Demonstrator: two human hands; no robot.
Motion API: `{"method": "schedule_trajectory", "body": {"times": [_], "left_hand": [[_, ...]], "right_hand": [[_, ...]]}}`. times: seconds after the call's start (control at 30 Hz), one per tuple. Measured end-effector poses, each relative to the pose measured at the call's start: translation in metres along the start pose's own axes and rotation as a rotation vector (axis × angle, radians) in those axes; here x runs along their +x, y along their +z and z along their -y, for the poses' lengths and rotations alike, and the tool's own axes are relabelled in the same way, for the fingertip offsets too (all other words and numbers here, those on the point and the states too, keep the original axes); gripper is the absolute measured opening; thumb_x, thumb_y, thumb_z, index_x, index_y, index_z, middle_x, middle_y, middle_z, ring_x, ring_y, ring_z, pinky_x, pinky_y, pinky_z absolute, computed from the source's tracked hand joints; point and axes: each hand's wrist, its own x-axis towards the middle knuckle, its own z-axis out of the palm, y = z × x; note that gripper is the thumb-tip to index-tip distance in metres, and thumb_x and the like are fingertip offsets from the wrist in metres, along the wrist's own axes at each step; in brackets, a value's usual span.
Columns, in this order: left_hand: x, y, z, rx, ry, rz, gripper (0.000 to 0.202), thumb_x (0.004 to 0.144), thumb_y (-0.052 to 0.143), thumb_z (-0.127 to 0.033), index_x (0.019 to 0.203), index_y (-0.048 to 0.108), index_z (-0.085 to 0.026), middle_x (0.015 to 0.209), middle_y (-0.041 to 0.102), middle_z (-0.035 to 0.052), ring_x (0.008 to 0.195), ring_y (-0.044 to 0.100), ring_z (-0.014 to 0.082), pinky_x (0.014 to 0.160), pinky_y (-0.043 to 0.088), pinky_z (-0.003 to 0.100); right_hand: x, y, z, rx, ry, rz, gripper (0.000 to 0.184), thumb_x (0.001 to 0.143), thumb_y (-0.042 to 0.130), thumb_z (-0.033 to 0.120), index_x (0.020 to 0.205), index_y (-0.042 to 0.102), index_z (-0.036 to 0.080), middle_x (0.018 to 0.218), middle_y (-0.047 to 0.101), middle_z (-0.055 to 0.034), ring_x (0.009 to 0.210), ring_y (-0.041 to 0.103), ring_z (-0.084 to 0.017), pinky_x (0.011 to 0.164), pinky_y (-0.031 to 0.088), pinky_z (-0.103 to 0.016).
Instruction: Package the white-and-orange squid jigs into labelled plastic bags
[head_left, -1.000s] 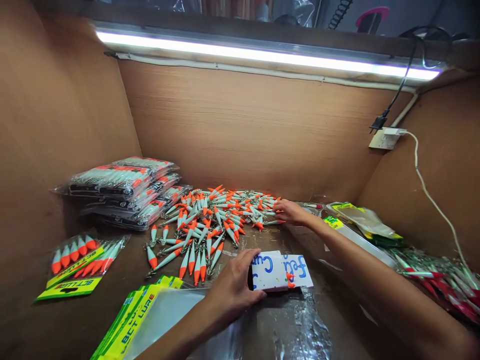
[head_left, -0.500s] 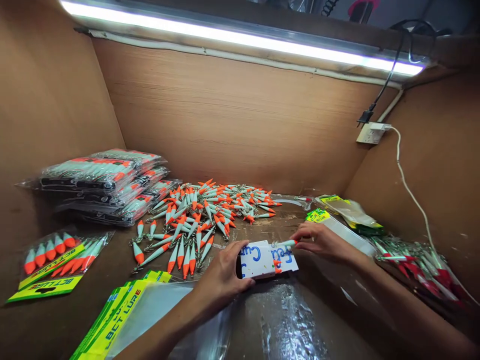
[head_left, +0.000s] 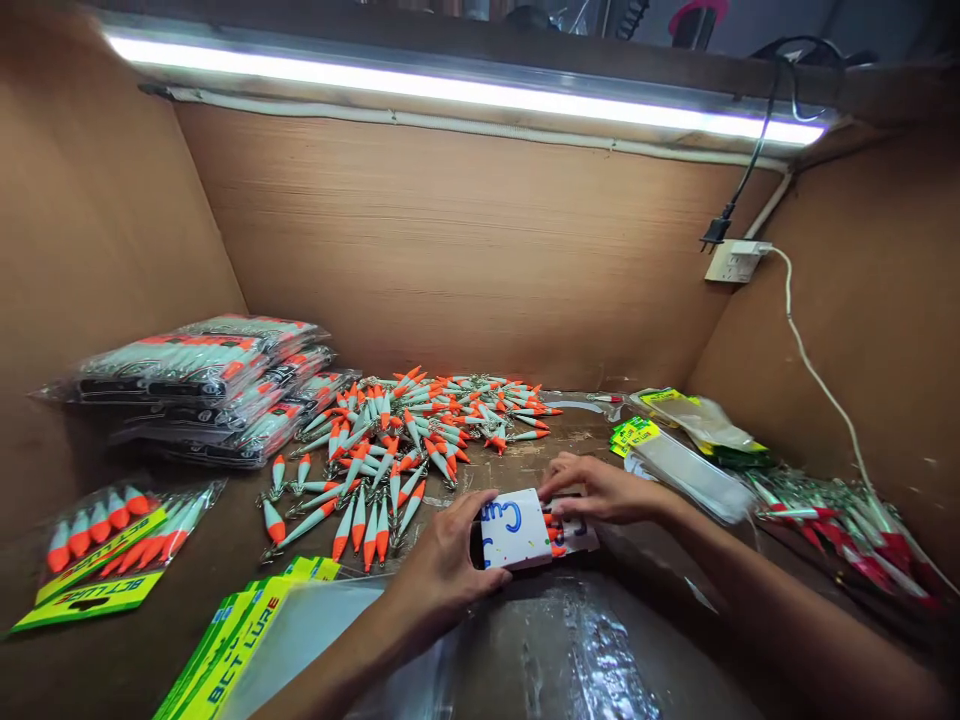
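My left hand [head_left: 450, 545] grips a small white card box [head_left: 517, 530] with blue handwriting, thumb in front and fingers behind. The box lies tilted just above the table, its right end open. Several orange lure tips [head_left: 556, 535] show in that opening, beside a card flap [head_left: 579, 537]. My right hand [head_left: 600, 488] is closed at the opening, fingertips bent down onto a fishing lure, whose body they mostly hide. Behind the box spreads a pile of pale green and orange fishing lures [head_left: 420, 420] with hooks.
Stacked bagged lures [head_left: 202, 375] stand at the left. A filled BCT LURE packet [head_left: 105, 545] lies before them. Flat packets [head_left: 247, 640] are at the front, and more packets [head_left: 675, 465] lie right. Red-tipped lures [head_left: 847, 540] and a white cable [head_left: 814, 370] are at far right.
My right hand has moved left with the lure to the box's open end, and the lure's pale body no longer shows. My left hand keeps its grip. The view has shifted slightly.
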Motion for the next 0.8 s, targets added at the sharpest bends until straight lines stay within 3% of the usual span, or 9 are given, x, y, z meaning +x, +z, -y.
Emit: {"method": "schedule_trajectory", "body": {"times": [0.17, 0.33, 0.47, 0.63, 0.73, 0.8], "left_hand": [[0.002, -0.003, 0.002, -0.014, -0.017, 0.017, 0.081, 0.062, 0.083, -0.024, 0.137, 0.053, -0.023, 0.133, 0.062, 0.0096, 0.118, 0.059, 0.0305, 0.104, 0.045, 0.045], [0.000, -0.002, 0.004, -0.014, -0.012, 0.014, 0.083, 0.062, 0.083, -0.024, 0.139, 0.052, -0.024, 0.135, 0.060, 0.0081, 0.120, 0.059, 0.0296, 0.104, 0.045, 0.044], [-0.001, -0.002, 0.004, -0.020, 0.002, -0.001, 0.082, 0.062, 0.083, -0.022, 0.138, 0.052, -0.023, 0.135, 0.060, 0.0082, 0.119, 0.058, 0.0289, 0.104, 0.045, 0.042], [-0.002, -0.003, 0.002, -0.026, -0.010, -0.019, 0.080, 0.062, 0.081, -0.020, 0.136, 0.053, -0.022, 0.132, 0.062, 0.0079, 0.116, 0.060, 0.0292, 0.102, 0.046, 0.043], [-0.002, -0.002, 0.003, 0.001, -0.030, -0.029, 0.077, 0.063, 0.081, -0.024, 0.136, 0.053, -0.022, 0.132, 0.062, 0.0087, 0.115, 0.060, 0.0310, 0.100, 0.047, 0.046], [-0.002, -0.001, 0.003, 0.018, -0.037, -0.017, 0.077, 0.063, 0.081, -0.025, 0.136, 0.054, -0.022, 0.131, 0.062, 0.0091, 0.114, 0.060, 0.0319, 0.099, 0.047, 0.046]], "right_hand": [[0.034, -0.007, -0.054, -0.215, 0.372, -0.242, 0.029, 0.100, 0.050, 0.028, 0.116, 0.072, 0.019, 0.114, 0.072, -0.0099, 0.104, 0.064, -0.024, 0.090, 0.047, -0.032], [0.061, 0.006, -0.079, -0.319, 0.452, -0.279, 0.016, 0.093, 0.057, 0.022, 0.094, 0.073, 0.017, 0.114, 0.067, -0.0151, 0.108, 0.059, -0.028, 0.088, 0.044, -0.034], [0.052, 0.001, -0.074, -0.308, 0.433, -0.294, 0.012, 0.092, 0.059, 0.022, 0.099, 0.068, 0.018, 0.111, 0.066, -0.0120, 0.104, 0.058, -0.025, 0.085, 0.044, -0.031], [0.003, -0.024, -0.047, -0.184, 0.382, -0.239, 0.019, 0.095, 0.056, 0.035, 0.099, 0.066, 0.019, 0.088, 0.069, -0.0034, 0.076, 0.060, -0.017, 0.068, 0.045, -0.027], [-0.028, -0.030, -0.028, -0.118, 0.352, -0.209, 0.017, 0.092, 0.062, 0.036, 0.095, 0.069, 0.021, 0.091, 0.070, -0.0040, 0.078, 0.061, -0.018, 0.069, 0.045, -0.028], [-0.036, -0.023, -0.016, -0.129, 0.340, -0.187, 0.014, 0.090, 0.066, 0.035, 0.092, 0.072, 0.022, 0.092, 0.070, -0.0046, 0.081, 0.062, -0.020, 0.072, 0.045, -0.030]]}}
